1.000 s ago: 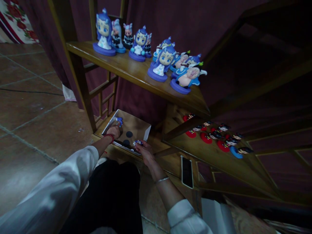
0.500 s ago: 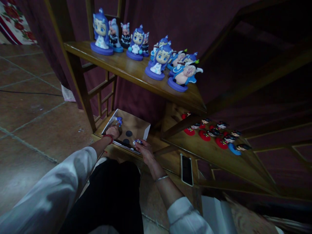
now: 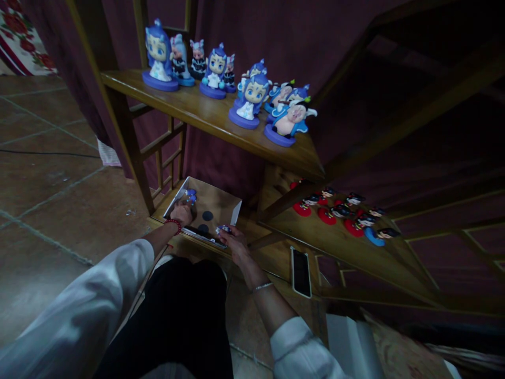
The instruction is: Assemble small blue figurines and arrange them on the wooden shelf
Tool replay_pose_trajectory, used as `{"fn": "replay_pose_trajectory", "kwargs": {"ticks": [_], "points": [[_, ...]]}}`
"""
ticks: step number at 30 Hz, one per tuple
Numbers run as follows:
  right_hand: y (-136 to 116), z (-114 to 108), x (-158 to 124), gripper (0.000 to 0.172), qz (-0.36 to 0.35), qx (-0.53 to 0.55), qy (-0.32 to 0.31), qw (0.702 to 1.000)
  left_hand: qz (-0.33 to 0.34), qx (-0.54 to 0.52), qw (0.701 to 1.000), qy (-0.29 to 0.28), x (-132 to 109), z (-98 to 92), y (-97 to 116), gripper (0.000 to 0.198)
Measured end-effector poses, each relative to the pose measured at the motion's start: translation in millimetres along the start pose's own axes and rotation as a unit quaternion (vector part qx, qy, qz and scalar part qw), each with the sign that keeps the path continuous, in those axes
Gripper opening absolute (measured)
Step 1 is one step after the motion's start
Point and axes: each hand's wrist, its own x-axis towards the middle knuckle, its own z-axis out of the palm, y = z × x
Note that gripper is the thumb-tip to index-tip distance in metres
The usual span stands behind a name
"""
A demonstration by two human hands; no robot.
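Figurine (image 3: 222, 230) juts leftward, long axis crosswise, clamped in right hand (image 3: 236, 244); left hand (image 3: 182, 214), grip unclear.

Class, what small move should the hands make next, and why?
Perhaps lift the right hand: it seems to pinch a small blue figure near the right end of the white box, and similarly coloured figures stand on the upper shelf.

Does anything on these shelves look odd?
Yes, slightly: on the right-hand lower shelf, the end figurine has a blue base, while the neighbouring figurines stand on red ones.
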Motion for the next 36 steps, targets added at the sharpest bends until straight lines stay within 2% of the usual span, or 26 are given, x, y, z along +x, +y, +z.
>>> {"fn": "replay_pose_trajectory", "kwargs": {"ticks": [3,5,9,12,19,26,36], "points": [[1.6,0.6,0.8,0.027,0.006,0.008,0.003,1.000,0.022,0.019,0.999,0.031,-7.5,0.8,3.3,0.050],[2.4,1.3,1.0,0.027,0.009,0.018,0.005,1.000,0.049,0.025,0.998,0.029,-13.2,3.0,8.1,0.040],[3.1,2.5,1.8,0.028,0.006,0.018,0.001,1.000,0.109,0.019,0.993,-0.039,-20.7,10.3,22.1,0.029],[3.0,1.8,3.1,0.028,0.002,0.013,0.001,1.000,0.140,0.024,0.987,-0.080,-20.8,15.7,31.4,0.031],[3.0,-1.6,4.6,0.028,0.001,0.001,0.016,1.000,0.145,0.045,0.982,-0.112,-14.8,20.8,39.4,0.038],[4.2,1.4,1.1,0.031,-0.025,-0.003,0.009,1.000,0.146,0.031,0.981,-0.121,-20.5,17.2,42.7,0.041],[1.0,5.8,-7.6,0.033,-0.038,0.009,0.000,0.999,0.176,-0.049,0.980,-0.080,-34.6,8.0,48.4,0.031]]}}
